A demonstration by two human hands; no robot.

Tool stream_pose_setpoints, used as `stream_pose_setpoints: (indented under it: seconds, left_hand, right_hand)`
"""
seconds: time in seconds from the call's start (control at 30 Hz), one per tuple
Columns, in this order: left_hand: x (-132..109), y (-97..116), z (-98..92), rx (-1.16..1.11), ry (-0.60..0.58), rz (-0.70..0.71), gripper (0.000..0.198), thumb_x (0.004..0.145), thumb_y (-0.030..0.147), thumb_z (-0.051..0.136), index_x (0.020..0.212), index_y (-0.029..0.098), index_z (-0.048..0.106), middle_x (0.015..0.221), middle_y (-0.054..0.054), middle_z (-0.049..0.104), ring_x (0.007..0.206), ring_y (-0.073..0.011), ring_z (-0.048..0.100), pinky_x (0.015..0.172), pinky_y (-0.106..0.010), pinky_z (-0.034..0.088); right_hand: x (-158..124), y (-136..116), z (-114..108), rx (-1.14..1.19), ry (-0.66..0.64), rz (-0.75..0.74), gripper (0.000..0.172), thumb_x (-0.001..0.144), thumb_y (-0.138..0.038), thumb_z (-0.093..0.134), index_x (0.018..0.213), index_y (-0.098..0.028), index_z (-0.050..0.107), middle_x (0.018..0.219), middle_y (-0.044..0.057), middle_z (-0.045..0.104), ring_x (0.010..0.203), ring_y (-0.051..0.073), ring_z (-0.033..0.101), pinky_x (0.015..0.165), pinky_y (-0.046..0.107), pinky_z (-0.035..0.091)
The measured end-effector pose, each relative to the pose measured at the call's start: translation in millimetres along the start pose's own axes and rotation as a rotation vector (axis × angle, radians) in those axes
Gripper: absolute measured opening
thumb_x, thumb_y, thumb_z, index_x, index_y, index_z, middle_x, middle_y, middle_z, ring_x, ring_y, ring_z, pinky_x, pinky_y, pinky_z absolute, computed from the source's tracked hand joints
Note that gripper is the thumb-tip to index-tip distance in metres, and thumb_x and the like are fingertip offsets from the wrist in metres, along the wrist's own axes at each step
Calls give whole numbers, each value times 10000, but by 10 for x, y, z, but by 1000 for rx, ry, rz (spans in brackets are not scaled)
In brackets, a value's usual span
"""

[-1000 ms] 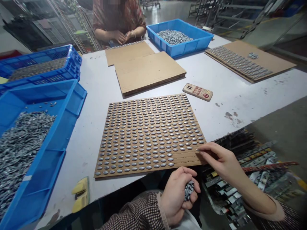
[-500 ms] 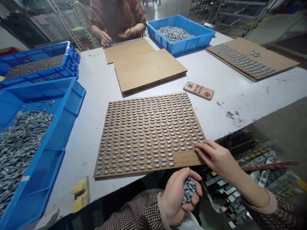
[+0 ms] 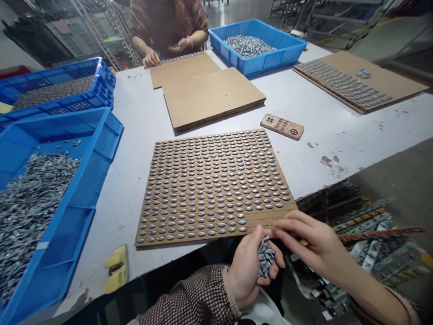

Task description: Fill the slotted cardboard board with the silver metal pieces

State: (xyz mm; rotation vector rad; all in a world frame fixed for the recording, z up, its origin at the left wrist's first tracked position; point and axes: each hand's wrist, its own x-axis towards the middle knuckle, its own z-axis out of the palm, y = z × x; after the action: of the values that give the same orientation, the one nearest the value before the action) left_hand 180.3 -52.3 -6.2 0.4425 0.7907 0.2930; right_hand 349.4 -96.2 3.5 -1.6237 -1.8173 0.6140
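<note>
A cardboard sheet lies on the white table, covered with rows of small grey oval metal pieces. Its near right corner is bare of pieces. Below the sheet's front edge, my left hand is cupped around a heap of the same metal pieces. My right hand is just right of the left one, at the sheet's near right corner, its fingertips close together by the left hand's fingers. Whether a piece is between those fingertips is too small to tell.
Blue bins of metal pieces stand at the left and far side. Behind the sheet lie stacked cardboard and a phone. Another filled board is at right, a yellow object near left. A person sits opposite.
My right hand has moved from the sheet's right edge down toward my left hand. The lowest full row now has another piece at its right end. The camera view has shifted slightly.
</note>
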Motion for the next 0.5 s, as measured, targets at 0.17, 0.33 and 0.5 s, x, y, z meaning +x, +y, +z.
stream_pose_setpoints:
  seconds: [0.17, 0.33, 0.5]
  left_hand:
    - [47, -99, 14, 129, 8, 30, 575, 876, 643, 378, 805, 113, 590, 523, -12, 533, 339, -57, 392, 287, -160, 182]
    - [72, -156, 3, 227, -46, 58, 586, 870, 668, 361, 779, 131, 574, 539, -3, 524, 359, -59, 409, 311, -165, 232]
    - [59, -44, 22, 119, 38, -22, 468, 873, 564, 419, 869, 126, 585, 614, -13, 548, 391, -58, 397, 319, -170, 137]
  right_hand:
    - [-62, -180, 49, 24, -204, -19, 213, 954, -168, 434, 1076, -235, 595, 941, 59, 602, 847, 172, 598, 713, 274, 504]
    - [-105, -152, 57, 40, -265, -15, 181, 922, -122, 440, 996, -208, 581, 876, 47, 607, 783, 165, 585, 671, 265, 486]
    - [-123, -86, -13, 51, -119, -23, 379, 942, -126, 394, 1283, -241, 514, 1023, 73, 597, 914, 164, 599, 768, 257, 503]
